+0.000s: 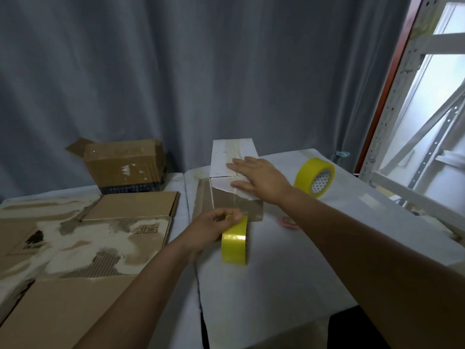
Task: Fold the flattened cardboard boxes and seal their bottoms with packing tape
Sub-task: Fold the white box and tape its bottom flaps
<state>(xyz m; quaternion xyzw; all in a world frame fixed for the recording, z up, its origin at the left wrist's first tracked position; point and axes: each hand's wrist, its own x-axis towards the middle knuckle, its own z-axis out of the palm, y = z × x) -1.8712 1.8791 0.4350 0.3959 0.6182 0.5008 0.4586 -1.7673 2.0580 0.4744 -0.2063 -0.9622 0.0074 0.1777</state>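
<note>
On the table, centre: a small cardboard box (227,182) stands with its closed flaps facing up, white on top and brown on the near side.
Box seam: 2 top flaps meet along a line across the box, with a strip of clear tape (236,195) crossing it and running down the near face.
Right hand (256,178): lies flat on the box top, fingers straight and spread, pressing over the taped seam.
Left hand (214,229): fingers and thumb curled round the upper edge of a yellow tape roll (234,241), gripping it.
Held roll: upright on edge, just in front of the box's near face.
Second tape roll (314,177): yellow, tilted on the table right of the box, apart from it.
Table (289,268): covered in pale cloth.
Left side: flattened cardboard sheets (83,248) with torn, worn surfaces lie spread out.
Far left: an open brown carton (123,165) stands behind the sheets.
Background: grey curtain (176,71); metal shelving frame (412,109) at right.
</note>
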